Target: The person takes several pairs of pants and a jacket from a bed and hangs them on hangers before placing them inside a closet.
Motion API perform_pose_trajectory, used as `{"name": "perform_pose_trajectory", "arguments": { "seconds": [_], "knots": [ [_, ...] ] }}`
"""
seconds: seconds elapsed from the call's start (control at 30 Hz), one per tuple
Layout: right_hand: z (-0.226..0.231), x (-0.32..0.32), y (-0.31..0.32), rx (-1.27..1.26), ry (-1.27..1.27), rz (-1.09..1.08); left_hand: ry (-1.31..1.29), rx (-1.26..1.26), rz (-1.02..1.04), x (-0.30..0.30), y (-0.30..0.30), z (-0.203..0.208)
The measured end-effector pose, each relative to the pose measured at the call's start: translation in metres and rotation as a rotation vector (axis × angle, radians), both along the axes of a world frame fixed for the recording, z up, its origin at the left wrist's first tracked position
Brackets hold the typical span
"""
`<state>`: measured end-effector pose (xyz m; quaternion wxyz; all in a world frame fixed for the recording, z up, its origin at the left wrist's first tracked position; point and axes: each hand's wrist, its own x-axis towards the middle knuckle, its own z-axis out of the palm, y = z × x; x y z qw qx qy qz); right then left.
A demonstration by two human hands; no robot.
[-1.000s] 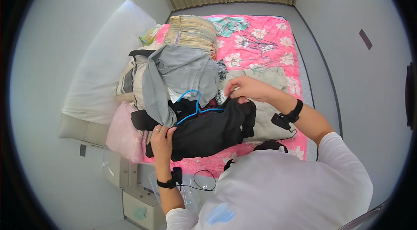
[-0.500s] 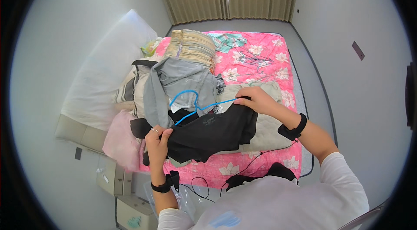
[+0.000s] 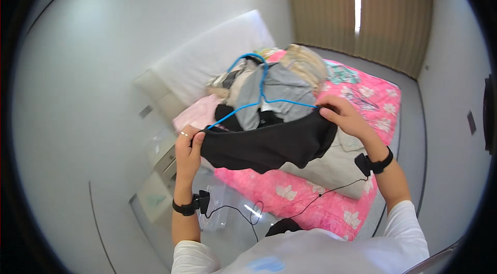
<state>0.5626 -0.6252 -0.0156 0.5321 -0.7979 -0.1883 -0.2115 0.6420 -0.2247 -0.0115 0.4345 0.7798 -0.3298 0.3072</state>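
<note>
A black top [image 3: 269, 145] hangs from a blue wire hanger [image 3: 262, 80], held out in front of me above the bed. My left hand [image 3: 188, 148] pinches one end of the top with the hanger's left corner, thumb against fingers. At the other end, my right hand [image 3: 344, 115] grips the cloth together with the hanger's right corner. The hook points up and away from me. The top's lower edge sags freely in folds, and most of the hanger's bottom part is hidden by the cloth.
The bed has a pink flowered sheet [image 3: 286, 191]. On it lie a grey shirt [image 3: 290, 85], folded beige clothing [image 3: 331, 168], a striped cushion-like bundle [image 3: 304, 64], a pink cloth [image 3: 196, 112] and dark hangers [image 3: 361, 99]. A bedside cabinet [image 3: 166, 162] stands left. Black cables run from my wristbands.
Both hands have raised the top and hanger off the bed; the hook has swung upward. My view has turned left, so the bed sits further right.
</note>
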Motion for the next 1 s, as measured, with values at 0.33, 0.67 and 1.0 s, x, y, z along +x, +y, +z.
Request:
{"name": "perform_pose_trajectory", "arguments": {
  "seconds": [0.33,0.67,1.0],
  "knots": [
    [-0.050,-0.098,0.102,0.023,0.081,0.392,0.256,0.098,0.204,-0.250,0.114,0.043],
    [-0.063,-0.157,0.285,0.366,0.721,1.228,0.425,0.019,0.670,-0.458,0.232,0.036],
    [-0.022,-0.306,0.570,0.378,0.879,1.786,-0.011,0.008,1.630,-0.719,0.351,0.003]
  ]
}}
